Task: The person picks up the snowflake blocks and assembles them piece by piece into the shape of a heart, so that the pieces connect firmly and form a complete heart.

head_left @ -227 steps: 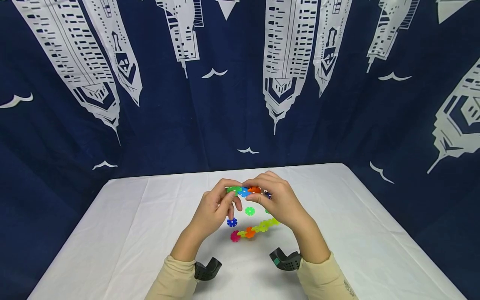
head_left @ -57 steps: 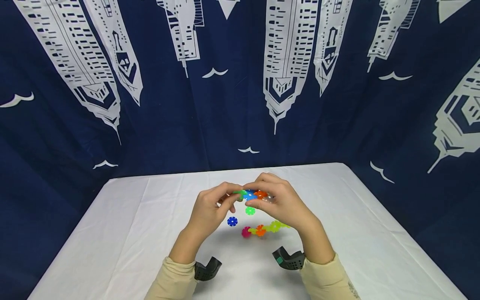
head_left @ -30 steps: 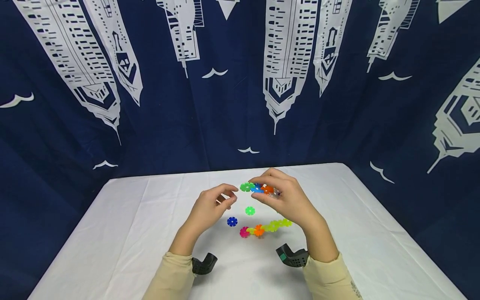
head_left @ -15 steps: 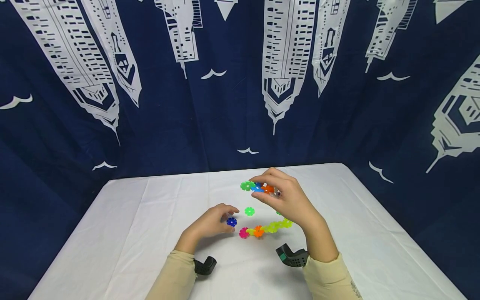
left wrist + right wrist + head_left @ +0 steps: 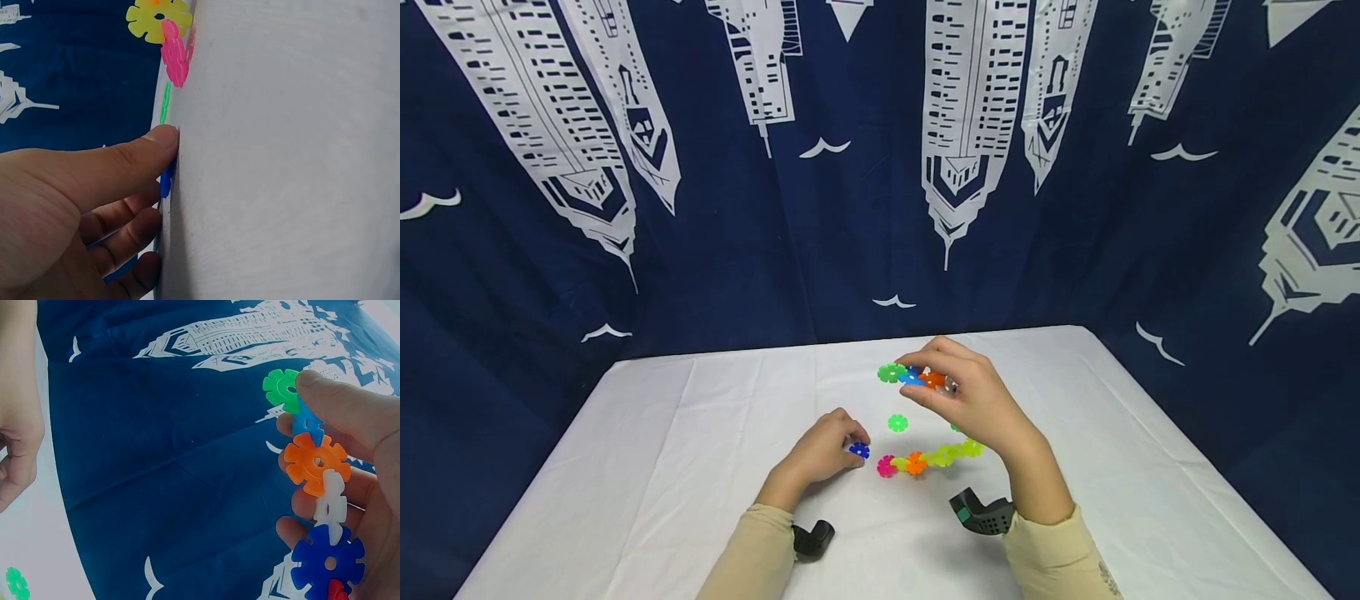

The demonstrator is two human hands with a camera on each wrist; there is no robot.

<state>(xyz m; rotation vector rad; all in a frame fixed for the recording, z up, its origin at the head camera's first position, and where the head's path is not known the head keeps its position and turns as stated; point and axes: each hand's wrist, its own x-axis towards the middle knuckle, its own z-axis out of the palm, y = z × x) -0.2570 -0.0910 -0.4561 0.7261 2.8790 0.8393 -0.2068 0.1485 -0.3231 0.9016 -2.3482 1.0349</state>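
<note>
Low at the tablecloth, my left hand (image 5: 822,452) pinches a dark blue notched disc (image 5: 860,450) between thumb and fingers. In the left wrist view the thumb covers most of that blue disc (image 5: 165,184). Raised above the table, my right hand (image 5: 972,396) grips a chain of interlocking discs with thumb and fingertips at its light blue piece (image 5: 307,425). A green disc (image 5: 281,389) forms the chain's free end. Orange (image 5: 317,464), white (image 5: 331,506), dark blue (image 5: 328,561) and red (image 5: 338,589) pieces run down along the palm.
A second chain (image 5: 946,455) of pink, orange and yellow discs lies on the white cloth, right of my left hand. Behind it lies a loose green disc (image 5: 898,423). Another green piece (image 5: 956,427) shows partly beside my right wrist. A dark blue curtain (image 5: 865,242) hangs behind the table.
My left hand has let go of the chain's green end, come down to the table and taken hold of the dark blue disc, tilting it. My right hand keeps the chain, nearly still lately.
</note>
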